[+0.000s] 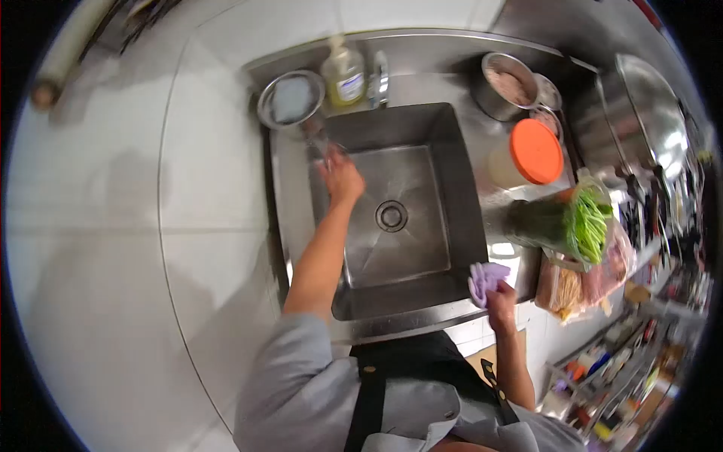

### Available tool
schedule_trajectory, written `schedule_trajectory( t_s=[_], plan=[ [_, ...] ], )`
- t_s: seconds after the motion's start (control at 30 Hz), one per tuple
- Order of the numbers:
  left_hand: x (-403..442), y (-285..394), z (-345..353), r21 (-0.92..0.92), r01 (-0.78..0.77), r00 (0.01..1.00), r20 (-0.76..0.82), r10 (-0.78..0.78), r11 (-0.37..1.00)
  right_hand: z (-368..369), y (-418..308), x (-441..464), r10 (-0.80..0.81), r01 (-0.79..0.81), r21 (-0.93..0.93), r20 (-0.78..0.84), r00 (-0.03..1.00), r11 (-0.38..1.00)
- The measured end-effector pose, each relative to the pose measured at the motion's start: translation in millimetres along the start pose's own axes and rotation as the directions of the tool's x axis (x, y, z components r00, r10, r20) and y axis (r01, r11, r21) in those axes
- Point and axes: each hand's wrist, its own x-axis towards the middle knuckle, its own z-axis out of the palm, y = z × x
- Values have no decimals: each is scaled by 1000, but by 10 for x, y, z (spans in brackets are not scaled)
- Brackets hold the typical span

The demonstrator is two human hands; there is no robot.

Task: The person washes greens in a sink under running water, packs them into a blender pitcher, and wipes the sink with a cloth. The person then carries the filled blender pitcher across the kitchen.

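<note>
My left hand (343,178) reaches over the left side of the steel sink (403,181). Its fingers are curled and blurred around a shiny, narrow thing (315,137) that I cannot make out. Just beyond that hand, a round metal bowl (303,118) with a pale sponge-like block (291,99) inside sits at the sink's back left corner. My right hand (501,305) is closed on a crumpled lilac cloth (488,280) by the sink's front right edge. The drain (391,216) shows in the sink bottom.
Behind the sink stand a soap pump bottle (345,75) and a faucet (380,79). To the right are a metal pot (506,87) with pinkish contents, an orange-lidded tub (536,152), a container of green vegetables (587,226), bagged food (565,290) and a large steel pot (636,113).
</note>
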Motion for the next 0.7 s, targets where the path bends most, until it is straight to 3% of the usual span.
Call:
schedule_trajectory(
  t_s=[0.03,0.07,0.1,0.13,0.17,0.2,0.23,0.3,0.37,0.4,0.43,0.47,0.5,0.53,0.6,0.63,0.67,0.7],
  plan=[
    [-9,80,319,-597,121,900,403,166,793,152,114,105,20,-21,71,27,999,997],
    [-219,172,1063,-589,-50,970,166,181,807,501,-121,124,-45,55,221,-51,998,974],
    [-501,277,903,-590,93,959,269,87,802,773,-506,164,-159,185,188,-145,977,965],
    [-705,292,868,-662,-12,972,168,165,750,938,-768,314,-296,329,129,-223,929,936],
    [-850,325,850,-695,38,959,226,168,718,1015,-1004,515,-519,497,-148,-220,826,855],
    [-985,284,862,-783,96,927,295,233,614,1184,-1288,684,-717,676,-241,-267,644,697],
    [-1149,203,884,-845,172,884,359,300,506,1248,-1552,876,-793,619,-545,-151,590,565],
    [-1514,106,506,-839,274,818,461,345,470,1557,-1818,1507,-919,640,-677,-147,366,363],
    [-1862,-75,298,-877,228,800,416,432,422,1854,-1757,2405,-855,366,-850,-170,490,379],
    [-2004,-100,73,-844,242,801,452,393,478,2035,-1814,2585,-854,383,-834,-181,488,396],
    [-2122,-121,-109,-806,256,801,486,349,533,2218,-1880,2715,-795,362,-834,-142,590,417],
    [-2226,-171,-120,-860,348,805,478,351,374,2387,-1987,2872,-728,339,-835,-104,677,435],
    [-2364,-218,-106,-875,441,800,484,355,199,2620,-2021,3041,-762,423,-841,21,647,337],
    [-2406,-218,-31,-870,444,796,493,350,214,2874,-2015,3150,-781,500,-835,150,607,229],
    [-2449,-178,92,-930,354,852,365,375,101,3214,-1966,3109,-872,723,-690,342,349,19],
    [-2457,-193,107,-924,368,841,379,386,105,3298,-1941,3036,-811,821,-567,449,376,66],
    [-2342,-167,45,-905,426,829,397,393,15,3291,-1936,2909,-741,886,-445,549,387,133],
    [-2131,-93,-39,-877,476,816,408,409,-74,3229,-1915,2788,-753,903,-385,531,387,192]
  ],
)
